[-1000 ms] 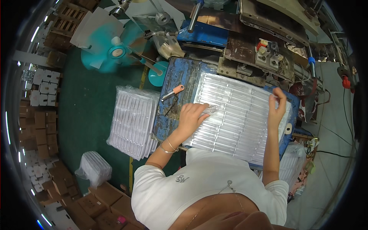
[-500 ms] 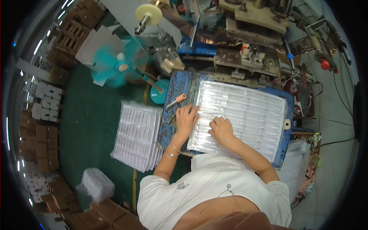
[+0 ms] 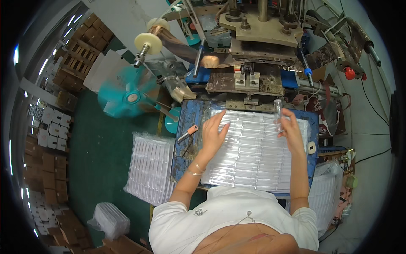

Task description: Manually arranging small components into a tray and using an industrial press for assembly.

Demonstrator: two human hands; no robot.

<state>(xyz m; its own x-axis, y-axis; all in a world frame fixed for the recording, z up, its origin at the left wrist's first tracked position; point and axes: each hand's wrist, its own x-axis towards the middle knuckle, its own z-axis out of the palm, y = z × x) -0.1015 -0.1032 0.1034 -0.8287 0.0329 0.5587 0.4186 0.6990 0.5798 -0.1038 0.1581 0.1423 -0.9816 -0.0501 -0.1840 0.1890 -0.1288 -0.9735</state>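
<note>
A flat tray (image 3: 301,127) of clear plastic tubes (image 3: 253,148), laid out in rows, rests on the worn blue table in front of me. My right hand (image 3: 290,126) is raised over the tray's far right part, its fingers closed around one clear tube (image 3: 278,109) held upright. Above the tray's left side is my left hand (image 3: 215,132), fingers apart and nothing in it. An orange-handled tool (image 3: 188,133) lies on the table to the left of that hand. A small white piece (image 3: 311,147) sits at the table's right edge.
Just beyond the table stands a press machine (image 3: 262,29) with a small metal fixture (image 3: 247,79) on its bed. A turquoise fan (image 3: 133,97) spins at the left. Stacked, wrapped trays (image 3: 149,165) stand left of the table; another wrapped stack (image 3: 323,186) is at the right.
My right hand has gone from the tray's middle to its far right and now holds a tube. The left hand has lifted and spread its fingers. My view has tilted up toward the press.
</note>
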